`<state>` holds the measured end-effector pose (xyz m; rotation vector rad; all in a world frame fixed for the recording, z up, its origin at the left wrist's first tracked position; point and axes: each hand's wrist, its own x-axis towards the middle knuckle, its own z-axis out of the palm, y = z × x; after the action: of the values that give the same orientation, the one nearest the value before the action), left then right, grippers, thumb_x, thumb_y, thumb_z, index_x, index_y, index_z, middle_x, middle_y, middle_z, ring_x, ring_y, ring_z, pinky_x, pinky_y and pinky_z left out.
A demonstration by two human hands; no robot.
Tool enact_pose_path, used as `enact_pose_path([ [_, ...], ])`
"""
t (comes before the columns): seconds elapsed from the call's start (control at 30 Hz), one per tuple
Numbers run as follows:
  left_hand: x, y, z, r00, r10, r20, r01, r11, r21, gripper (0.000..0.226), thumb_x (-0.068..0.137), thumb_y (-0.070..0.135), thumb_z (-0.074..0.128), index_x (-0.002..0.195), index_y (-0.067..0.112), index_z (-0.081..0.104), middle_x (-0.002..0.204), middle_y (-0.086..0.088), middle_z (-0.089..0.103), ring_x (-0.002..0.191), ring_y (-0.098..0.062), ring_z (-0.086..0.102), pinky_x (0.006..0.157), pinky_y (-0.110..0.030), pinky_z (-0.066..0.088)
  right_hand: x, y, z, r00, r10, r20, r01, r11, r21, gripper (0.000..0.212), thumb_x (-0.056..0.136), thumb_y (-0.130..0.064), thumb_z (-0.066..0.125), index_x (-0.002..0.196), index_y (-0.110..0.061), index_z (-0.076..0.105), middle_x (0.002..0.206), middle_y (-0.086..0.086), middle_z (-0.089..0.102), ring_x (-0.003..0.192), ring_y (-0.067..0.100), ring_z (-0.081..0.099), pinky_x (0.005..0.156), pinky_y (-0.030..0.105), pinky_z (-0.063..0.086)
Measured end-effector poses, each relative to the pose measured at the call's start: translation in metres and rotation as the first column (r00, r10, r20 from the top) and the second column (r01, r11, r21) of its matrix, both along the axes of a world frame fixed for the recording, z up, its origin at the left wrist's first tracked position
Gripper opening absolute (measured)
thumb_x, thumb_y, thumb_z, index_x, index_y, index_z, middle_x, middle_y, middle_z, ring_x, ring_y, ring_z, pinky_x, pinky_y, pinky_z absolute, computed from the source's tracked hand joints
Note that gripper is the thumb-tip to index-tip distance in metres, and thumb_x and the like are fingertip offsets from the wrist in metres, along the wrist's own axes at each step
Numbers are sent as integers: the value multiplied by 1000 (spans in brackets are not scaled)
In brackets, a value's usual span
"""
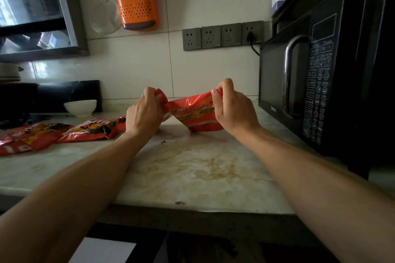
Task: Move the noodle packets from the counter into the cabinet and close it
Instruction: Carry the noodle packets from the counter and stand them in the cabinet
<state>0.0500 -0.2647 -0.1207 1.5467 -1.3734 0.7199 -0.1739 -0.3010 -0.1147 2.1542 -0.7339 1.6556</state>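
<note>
Red foil noodle packet (195, 113) sits at frame centre, lower edge touching the marble counter (192, 168), upper edge lifted. Long axis runs left-right across the frame; printed face toward the camera, text too blurred to read. Left hand (143, 112) pinches its left corner, right hand (232, 108) pinches its right corner; both hide the packet's ends. Two more packets (53, 134) lie flat at lower left, the leftmost cut off by the frame edge. Glass-fronted cabinet (40, 10) at upper left, partly cropped, contents indistinct. Black microwave (299, 83) at right.
</note>
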Motion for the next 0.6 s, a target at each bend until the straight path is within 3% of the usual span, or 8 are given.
enact_pose_path([
  [0.13, -8, 8, -3, 1000, -3, 16, 3, 1000, 10, 30, 98, 37, 54, 105, 12, 41, 92, -14, 68, 75, -38, 64, 58, -37, 41, -3, 12, -1, 997, 5, 83, -9, 999, 49, 32, 104, -34, 35, 99, -5, 47, 60, -15, 42, 44, 12, 45, 41, 24, 34],
  [0.2, -19, 23, -4, 1000, -20, 17, 19, 999, 45, 32, 97, 34, 57, 105, 8, 41, 88, -17, 68, 71, -41, 64, 57, -36, 37, -8, 29, -3, 994, 11, 108, -21, 996, 91, 42, 101, -47, 32, 98, -7, 45, 59, -15, 38, 43, 9, 44, 40, 21, 31],
  [0.27, -28, 34, -6, 999, -29, -15, 30, 997, 71, 31, 98, 34, 55, 106, 7, 40, 87, -19, 68, 71, -43, 64, 56, -37, 38, -13, 44, -6, 997, -2, 77, -10, 988, 152, 51, 92, -63, 38, 98, -12, 41, 65, -12, 47, 48, 10, 48, 42, 18, 30],
  [0.33, -38, 52, -8, 995, -36, -88, 43, 996, 81, 31, 99, 35, 52, 107, 8, 40, 90, -20, 68, 73, -43, 64, 59, -41, 46, -24, 68, -9, 1000, -7, -17, 11, 978, 209, 58, 82, -66, 57, 105, -14, 43, 82, -4, 58, 62, 11, 53, 49, 22, 37],
  [0.43, -55, 87, -6, 977, -47, -206, 59, 997, 53, 26, 102, 35, 42, 109, 11, 38, 91, -20, 68, 74, -40, 65, 65, -48, 53, -42, 107, -14, 972, 51, -231, 15, 961, 275, 78, 75, -49, 79, 133, -15, 41, 118, 3, 59, 87, 10, 58, 66, 29, 50],
  [0.5, -67, 111, -5, 954, -65, -292, 69, 998, 1, 27, 103, 37, 35, 108, 11, 38, 90, -20, 66, 73, -38, 63, 63, -47, 51, -50, 128, -20, 916, 19, -401, 100, 956, 274, 77, 80, -38, 77, 142, -15, 37, 133, 5, 50, 109, 20, 58, 81, 37, 55],
  [0.6, -87, 148, -6, 889, -151, -432, 120, 988, -97, 32, 102, 46, 26, 100, 16, 35, 86, -17, 64, 70, -33, 62, 61, -48, 52, -66, 152, -17, 847, -68, -527, 253, 924, 287, 55, 86, -26, 68, 136, -13, 51, 130, 4, 52, 123, 21, 46, 92, 36, 49],
])
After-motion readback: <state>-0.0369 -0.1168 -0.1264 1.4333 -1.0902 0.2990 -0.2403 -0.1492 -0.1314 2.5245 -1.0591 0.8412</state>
